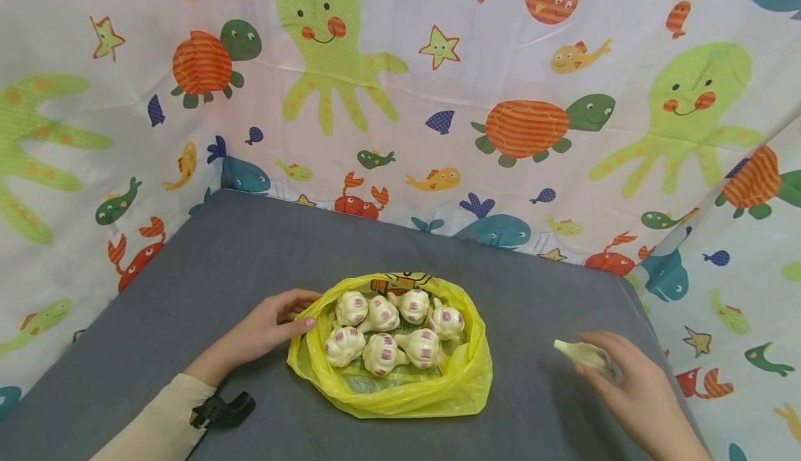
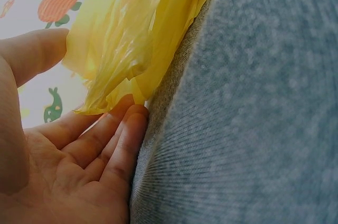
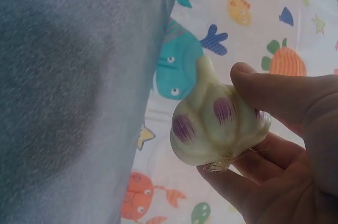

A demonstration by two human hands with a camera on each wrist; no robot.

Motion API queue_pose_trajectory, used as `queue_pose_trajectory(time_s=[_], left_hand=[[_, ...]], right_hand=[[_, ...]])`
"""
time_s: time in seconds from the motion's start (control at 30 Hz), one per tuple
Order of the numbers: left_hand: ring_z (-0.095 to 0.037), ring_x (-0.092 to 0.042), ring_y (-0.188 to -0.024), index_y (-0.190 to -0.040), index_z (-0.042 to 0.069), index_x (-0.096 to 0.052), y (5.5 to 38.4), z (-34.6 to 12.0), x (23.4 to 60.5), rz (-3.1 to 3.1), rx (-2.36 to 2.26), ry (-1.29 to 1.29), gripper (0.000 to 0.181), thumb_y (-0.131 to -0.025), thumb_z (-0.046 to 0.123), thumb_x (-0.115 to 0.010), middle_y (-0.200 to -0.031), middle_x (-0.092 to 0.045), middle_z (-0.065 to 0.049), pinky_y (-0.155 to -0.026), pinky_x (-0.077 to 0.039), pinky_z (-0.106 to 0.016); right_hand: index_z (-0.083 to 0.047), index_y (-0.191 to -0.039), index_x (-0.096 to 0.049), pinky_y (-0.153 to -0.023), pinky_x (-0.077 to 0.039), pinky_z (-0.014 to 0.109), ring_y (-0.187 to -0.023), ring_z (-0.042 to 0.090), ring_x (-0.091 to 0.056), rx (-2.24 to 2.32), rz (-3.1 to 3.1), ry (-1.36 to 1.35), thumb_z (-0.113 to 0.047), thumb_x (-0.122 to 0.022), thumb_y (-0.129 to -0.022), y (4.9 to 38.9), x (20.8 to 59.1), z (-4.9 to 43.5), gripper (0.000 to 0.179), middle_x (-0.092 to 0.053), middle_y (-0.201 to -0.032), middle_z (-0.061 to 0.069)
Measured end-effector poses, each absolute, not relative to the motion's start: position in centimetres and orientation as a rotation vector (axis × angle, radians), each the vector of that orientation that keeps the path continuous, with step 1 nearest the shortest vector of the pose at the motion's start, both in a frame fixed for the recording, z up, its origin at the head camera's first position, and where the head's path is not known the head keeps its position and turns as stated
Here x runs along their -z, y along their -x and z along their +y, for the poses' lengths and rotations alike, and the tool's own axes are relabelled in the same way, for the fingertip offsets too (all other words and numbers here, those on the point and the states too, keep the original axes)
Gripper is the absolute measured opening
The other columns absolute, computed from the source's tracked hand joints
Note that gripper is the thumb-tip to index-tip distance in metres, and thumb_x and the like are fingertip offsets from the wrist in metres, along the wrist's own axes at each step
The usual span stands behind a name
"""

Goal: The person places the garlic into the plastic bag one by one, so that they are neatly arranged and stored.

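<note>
A yellow plastic bag [image 1: 432,405] lies open-mouthed on the dark grey table, with several garlic bulbs [image 1: 382,354] inside, white with purple patches. My left hand [image 1: 269,325] rests against the bag's left side. In the left wrist view its thumb touches the yellow plastic [image 2: 121,39], while the loosely extended fingers [image 2: 113,139] reach under a fold, with a wide gap between thumb and fingers. Right of the bag and apart from it, my right hand [image 1: 632,384] holds a single garlic bulb [image 3: 216,118] between thumb and fingers. Its stem points up and its roots down in the right wrist view.
The grey tabletop [image 1: 263,252] extends around the bag. A white curtain [image 1: 407,99] printed with sea animals hangs behind and along both sides of the table. A black strap with a curved piece [image 1: 222,411] sits at the left wrist.
</note>
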State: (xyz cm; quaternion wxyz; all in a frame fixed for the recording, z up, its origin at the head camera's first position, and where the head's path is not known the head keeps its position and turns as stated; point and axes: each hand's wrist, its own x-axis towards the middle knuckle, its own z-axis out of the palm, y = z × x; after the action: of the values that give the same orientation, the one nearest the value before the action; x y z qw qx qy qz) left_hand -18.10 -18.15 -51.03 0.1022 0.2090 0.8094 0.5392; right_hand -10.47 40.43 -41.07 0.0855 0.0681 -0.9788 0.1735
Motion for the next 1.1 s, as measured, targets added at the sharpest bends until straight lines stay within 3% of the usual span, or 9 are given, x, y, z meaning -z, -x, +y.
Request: queue_pose_trajectory(time_s=[0.33, 0.73, 1.1], left_hand=[[-0.029, -0.067, -0.122, -0.153, 0.003, -0.059, 18.2, -18.0, 51.1, 2.376, -1.602, -0.621, 0.047, -0.111, 0.022, -0.068, -0.144, -0.066, -0.014, -0.099, -0.056, -0.033], [-0.026, -0.068, -0.12, -0.153, 0.003, -0.06, 18.1, -18.2, 51.3, 2.371, -1.611, -0.628, 0.046, -0.111, 0.022, -0.068, -0.142, -0.067, -0.014, -0.097, -0.057, -0.032], [-0.026, -0.068, -0.12, -0.153, 0.003, -0.059, 18.1, -18.2, 51.4, 2.369, -1.617, -0.632, 0.046, -0.111, 0.021, -0.068, -0.143, -0.067, -0.014, -0.097, -0.057, -0.031]], right_hand=[[-0.016, -0.128, -0.076, -0.083, -0.059, 0.042, -0.109, 0.027, -0.067, -0.524, -2.87, -0.294, -0.019, -0.095, -0.088, 11.5, 40.3, 38.9, 0.045, -0.074, -0.127, 0.006], [-0.011, -0.128, -0.076, -0.09, -0.059, 0.063, -0.11, 0.031, -0.067, -0.591, -2.899, -0.34, -0.012, -0.094, -0.087, 12.4, 40.1, 36.3, 0.045, -0.072, -0.126, 0.009], [-0.013, -0.127, -0.077, -0.093, -0.059, 0.063, -0.113, 0.032, -0.07, -0.63, -2.86, -0.491, -0.009, -0.095, -0.086, 13.6, 39.9, 33.8, 0.045, -0.073, -0.128, 0.007]])
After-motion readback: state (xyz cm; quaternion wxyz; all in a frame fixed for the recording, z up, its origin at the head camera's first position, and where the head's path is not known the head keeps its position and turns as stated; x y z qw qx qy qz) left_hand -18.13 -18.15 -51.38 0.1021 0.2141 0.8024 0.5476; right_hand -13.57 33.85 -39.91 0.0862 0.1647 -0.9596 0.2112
